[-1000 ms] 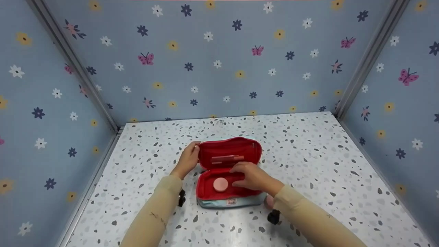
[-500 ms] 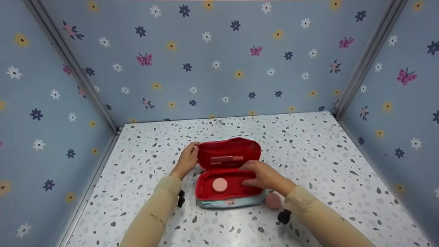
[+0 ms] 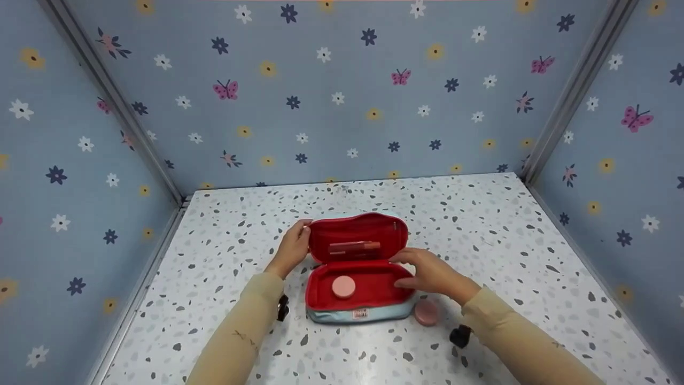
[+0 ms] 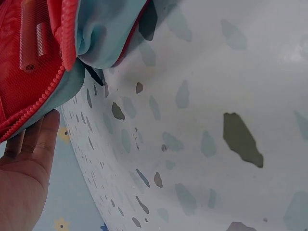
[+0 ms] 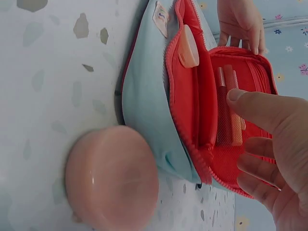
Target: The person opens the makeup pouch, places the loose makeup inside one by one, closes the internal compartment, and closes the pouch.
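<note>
A light blue zip pouch (image 3: 360, 315) with red lining lies unzipped, its lid folded back and tilted up. My left hand (image 3: 293, 248) grips the lid's left edge; in the left wrist view its fingers (image 4: 45, 137) lie behind the lid. My right hand (image 3: 433, 271) hovers at the pouch's right end, thumb and fingers spread apart, holding nothing. A round pale pink container (image 3: 343, 287) sits inside the base, on the left. Slim reddish and orange tubes (image 5: 231, 108) rest in the lid's mesh pocket.
A second round pink container (image 3: 427, 312) stands on the speckled tabletop (image 3: 240, 224), beside the pouch's front right corner and below my right wrist. Flower-patterned panels (image 3: 347, 107) enclose the back and sides.
My right hand has moved right, from over the middle of the base to its right end, uncovering the container on the table. The left hand keeps its hold on the lid.
</note>
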{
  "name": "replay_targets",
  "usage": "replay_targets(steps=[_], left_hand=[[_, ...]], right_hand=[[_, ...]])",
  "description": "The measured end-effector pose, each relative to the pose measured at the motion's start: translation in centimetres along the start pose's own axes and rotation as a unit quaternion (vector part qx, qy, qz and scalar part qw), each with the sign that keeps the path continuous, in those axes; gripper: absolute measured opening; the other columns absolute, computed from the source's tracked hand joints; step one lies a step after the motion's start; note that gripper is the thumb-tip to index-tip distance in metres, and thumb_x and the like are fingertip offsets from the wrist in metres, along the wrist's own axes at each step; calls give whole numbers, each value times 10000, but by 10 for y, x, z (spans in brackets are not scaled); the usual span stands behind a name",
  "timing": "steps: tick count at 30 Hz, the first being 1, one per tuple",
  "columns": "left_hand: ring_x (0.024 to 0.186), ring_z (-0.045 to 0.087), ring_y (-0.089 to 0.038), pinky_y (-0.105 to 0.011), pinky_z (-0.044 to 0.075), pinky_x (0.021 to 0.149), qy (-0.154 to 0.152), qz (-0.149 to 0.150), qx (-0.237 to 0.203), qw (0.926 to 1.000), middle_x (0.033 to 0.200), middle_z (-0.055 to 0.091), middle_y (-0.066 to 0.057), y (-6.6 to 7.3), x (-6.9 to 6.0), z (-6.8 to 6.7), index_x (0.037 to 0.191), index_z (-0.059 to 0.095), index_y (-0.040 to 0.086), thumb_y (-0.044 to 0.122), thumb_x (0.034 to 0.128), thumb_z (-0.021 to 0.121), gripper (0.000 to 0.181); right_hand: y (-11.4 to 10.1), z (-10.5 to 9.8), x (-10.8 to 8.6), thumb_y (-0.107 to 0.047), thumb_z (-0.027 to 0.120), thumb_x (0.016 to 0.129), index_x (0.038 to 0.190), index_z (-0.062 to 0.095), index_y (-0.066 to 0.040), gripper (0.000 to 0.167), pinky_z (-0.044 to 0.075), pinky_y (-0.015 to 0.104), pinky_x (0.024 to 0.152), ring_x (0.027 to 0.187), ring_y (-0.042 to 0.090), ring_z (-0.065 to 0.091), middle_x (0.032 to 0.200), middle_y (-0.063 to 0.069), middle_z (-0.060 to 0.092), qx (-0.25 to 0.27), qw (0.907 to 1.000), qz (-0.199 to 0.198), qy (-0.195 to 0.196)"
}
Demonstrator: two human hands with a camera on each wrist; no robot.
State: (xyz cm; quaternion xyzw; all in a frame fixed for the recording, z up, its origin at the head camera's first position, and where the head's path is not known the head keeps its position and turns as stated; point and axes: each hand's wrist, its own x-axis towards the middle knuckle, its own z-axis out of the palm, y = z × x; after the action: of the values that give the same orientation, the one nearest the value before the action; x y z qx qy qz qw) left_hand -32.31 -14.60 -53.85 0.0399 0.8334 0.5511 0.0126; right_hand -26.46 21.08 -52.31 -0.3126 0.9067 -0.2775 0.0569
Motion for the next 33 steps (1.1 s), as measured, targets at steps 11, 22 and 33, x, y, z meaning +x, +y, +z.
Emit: replay_targets(steps=[11, 22, 33], left_hand=[[1145, 700, -275, -414, 617, 965, -27, -48, -3, 10000, 1361, 705, -192, 1, 0, -2, 1530, 561, 50, 214, 1191, 385, 417], [1163, 713, -287, -439, 632, 969, -66, 103, -65, 9999, 1362, 709, -199, -3, -2, 0, 1491, 582, 34, 184, 1187, 390, 390], [1129, 716, -287, -422, 633, 953, -21, -6, -62, 10000, 1330, 711, -210, -3, -2, 1, 1504, 574, 33, 190, 1187, 389, 398]], right_hand=[[12, -7, -15, -202, 903, 905, 1437, 704, -95, 578, 568, 582, 1104, 1340, 352, 668, 1402, 102, 737, 131, 9998, -58, -146], [20, -5, -32, -239, 928, 866, 1321, 761, -99, 504, 606, 525, 1008, 1150, 286, 719, 1238, 47, 786, 112, 9997, -145, -148], [28, -6, -53, -294, 946, 844, 1215, 774, -114, 447, 606, 438, 856, 969, 223, 691, 1070, 23, 782, 16, 9996, -17, -282]])
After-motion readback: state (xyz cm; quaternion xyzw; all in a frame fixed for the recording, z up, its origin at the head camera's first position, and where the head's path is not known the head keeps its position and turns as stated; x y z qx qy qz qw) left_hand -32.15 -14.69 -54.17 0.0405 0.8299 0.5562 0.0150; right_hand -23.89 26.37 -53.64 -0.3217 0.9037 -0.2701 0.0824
